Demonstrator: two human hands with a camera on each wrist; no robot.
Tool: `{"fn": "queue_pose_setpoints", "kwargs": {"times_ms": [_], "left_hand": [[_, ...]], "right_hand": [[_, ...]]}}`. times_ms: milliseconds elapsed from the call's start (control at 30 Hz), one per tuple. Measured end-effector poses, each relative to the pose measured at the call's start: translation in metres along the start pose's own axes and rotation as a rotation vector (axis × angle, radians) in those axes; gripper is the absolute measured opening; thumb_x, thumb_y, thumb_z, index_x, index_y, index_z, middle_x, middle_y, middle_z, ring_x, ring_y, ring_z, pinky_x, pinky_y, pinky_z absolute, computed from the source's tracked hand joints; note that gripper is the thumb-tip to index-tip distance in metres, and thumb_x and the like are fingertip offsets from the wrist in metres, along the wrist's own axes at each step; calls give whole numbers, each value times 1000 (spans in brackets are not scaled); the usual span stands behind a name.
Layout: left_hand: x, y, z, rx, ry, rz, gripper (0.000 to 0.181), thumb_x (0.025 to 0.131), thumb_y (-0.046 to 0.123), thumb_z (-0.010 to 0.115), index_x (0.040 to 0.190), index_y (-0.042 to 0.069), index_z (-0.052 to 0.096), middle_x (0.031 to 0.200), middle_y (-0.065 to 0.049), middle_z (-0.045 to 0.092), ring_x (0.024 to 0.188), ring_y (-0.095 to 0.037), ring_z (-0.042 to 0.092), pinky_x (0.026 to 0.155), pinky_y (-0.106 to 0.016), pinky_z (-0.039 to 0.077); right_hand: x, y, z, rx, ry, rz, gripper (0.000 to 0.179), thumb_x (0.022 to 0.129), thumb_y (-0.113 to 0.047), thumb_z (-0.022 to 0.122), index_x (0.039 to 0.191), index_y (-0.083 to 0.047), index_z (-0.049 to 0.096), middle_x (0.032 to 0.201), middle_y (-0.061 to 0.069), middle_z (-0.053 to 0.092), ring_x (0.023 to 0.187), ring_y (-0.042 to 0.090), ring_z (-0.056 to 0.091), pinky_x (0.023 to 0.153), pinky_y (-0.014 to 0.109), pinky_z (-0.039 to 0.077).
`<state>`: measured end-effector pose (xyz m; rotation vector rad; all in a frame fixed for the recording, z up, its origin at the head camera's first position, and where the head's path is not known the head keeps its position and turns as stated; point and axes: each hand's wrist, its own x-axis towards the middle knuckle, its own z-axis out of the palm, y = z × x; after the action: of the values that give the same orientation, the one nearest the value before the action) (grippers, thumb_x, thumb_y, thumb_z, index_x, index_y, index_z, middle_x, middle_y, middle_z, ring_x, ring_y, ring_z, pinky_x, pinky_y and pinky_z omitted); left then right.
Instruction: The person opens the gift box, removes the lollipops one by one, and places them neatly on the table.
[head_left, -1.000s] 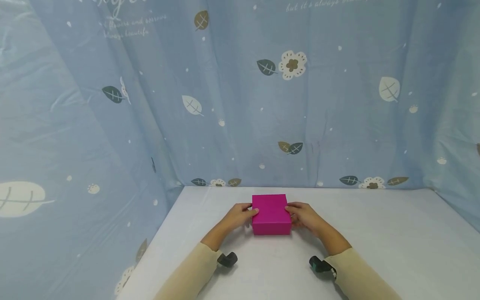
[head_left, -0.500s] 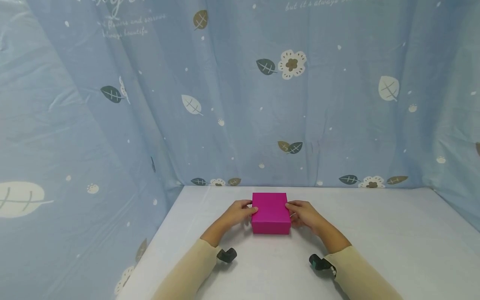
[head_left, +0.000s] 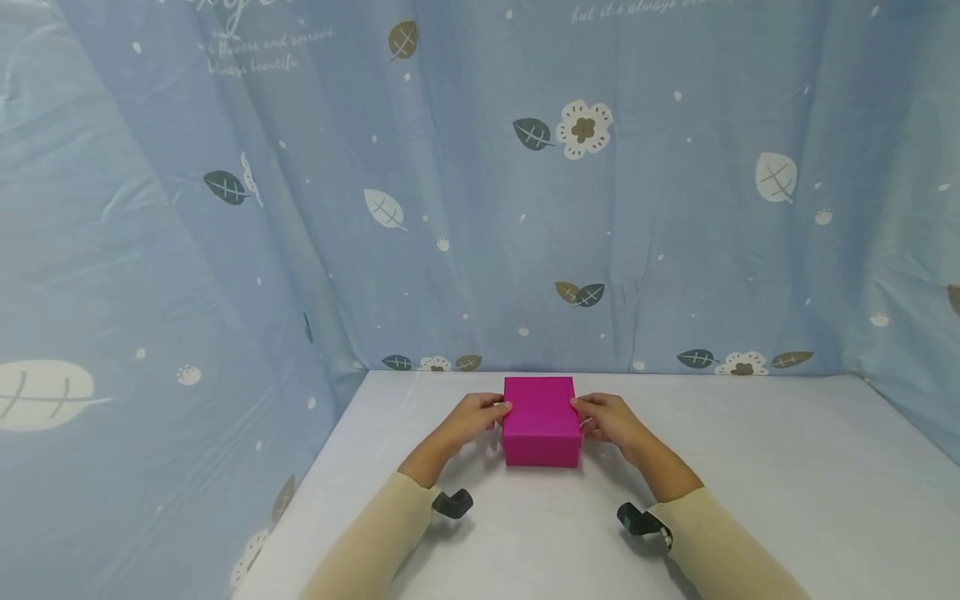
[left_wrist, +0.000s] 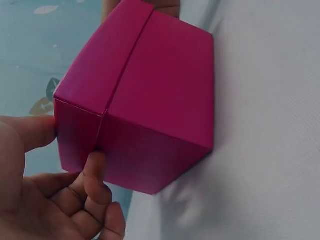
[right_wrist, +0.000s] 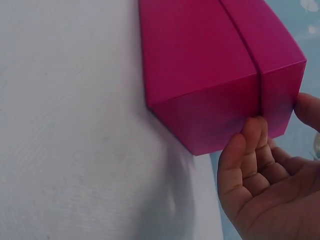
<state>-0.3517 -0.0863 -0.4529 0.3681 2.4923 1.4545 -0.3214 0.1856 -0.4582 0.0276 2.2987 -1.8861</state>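
A magenta box stands on the white table, its lid (head_left: 538,406) sitting over the lower part (left_wrist: 165,80). A straight seam between lid and lower part shows in both wrist views. My left hand (head_left: 472,417) pinches the lid's left side, thumb by the top edge and fingertip at the seam. On the opposite side my right hand (head_left: 613,423) holds the lid the same way, with fingertips (right_wrist: 255,127) near the seam. The lid rides high on the lower part. What is inside the box is hidden.
The white table (head_left: 750,467) reaches back to a blue curtain (head_left: 480,208) printed with leaves and flowers. More curtain hangs along the left and right sides. A dark device (head_left: 453,503) sits at the left cuff, another device (head_left: 637,518) at the right.
Both hands have risen slightly with the lid. The box's front face looks taller now, while its bottom edge has stayed nearly in place.
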Motion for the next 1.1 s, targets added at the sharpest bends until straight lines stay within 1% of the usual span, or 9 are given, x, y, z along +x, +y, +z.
{"fn": "queue_pose_setpoints", "kwargs": {"times_ms": [67,200,333,433,567,700,867,1000,1100], "left_hand": [[-2,4,-2,-15,3,2,54,94,41,61,134,5,58,100,-2,66,96,-28,59,84,-44,49],[-8,15,-4,-25,16,55,53,96,40,59,134,4,57,98,-2,68,99,-33,59,83,-43,49],[-12,27,-6,15,65,103,51,97,40,58,134,5,58,96,-1,68,95,-23,61,82,-41,50],[-14,34,-7,42,110,129,49,97,38,58,133,5,59,90,-1,66,85,-18,58,73,-36,50],[-18,41,-7,24,146,153,48,99,34,57,135,2,57,87,-2,63,83,-21,57,66,-32,46],[-25,47,-10,-15,162,181,49,102,31,51,141,0,50,91,-6,65,88,-23,59,70,-32,47],[-30,54,-15,-28,202,248,44,105,24,45,142,0,48,84,-11,62,75,-21,55,59,-29,41],[-32,55,-16,-39,237,267,43,104,17,42,143,-1,45,84,-7,61,73,-17,55,65,-29,47],[-34,53,-16,-74,267,277,42,105,15,41,144,0,45,90,-11,64,76,-19,57,74,-36,52]], "right_hand": [[-1,-2,0,2,2,-11,50,96,-36,61,124,5,56,94,10,62,80,20,61,74,32,56],[-4,-8,-2,21,10,-49,49,95,-38,62,120,5,57,89,9,61,78,19,60,71,31,55],[-9,-18,-3,64,15,-85,45,96,-35,61,116,5,57,83,7,56,71,16,54,65,29,52],[-13,-28,-4,87,11,-93,42,97,-31,61,116,5,55,83,7,53,69,16,49,63,27,48],[-18,-37,-3,78,7,-122,42,97,-28,62,120,6,53,84,8,55,70,16,50,63,27,47],[-22,-43,-3,77,9,-182,43,97,-25,62,124,7,51,82,8,56,71,16,51,64,26,49],[-26,-48,-2,68,40,-221,48,94,-31,66,127,0,53,86,12,59,74,20,56,72,30,54],[-28,-49,0,72,59,-232,51,92,-32,68,132,-4,53,94,13,66,82,25,63,76,32,56],[-31,-49,4,86,55,-273,50,93,-26,69,136,-5,53,100,15,70,87,26,68,78,34,56]]}}
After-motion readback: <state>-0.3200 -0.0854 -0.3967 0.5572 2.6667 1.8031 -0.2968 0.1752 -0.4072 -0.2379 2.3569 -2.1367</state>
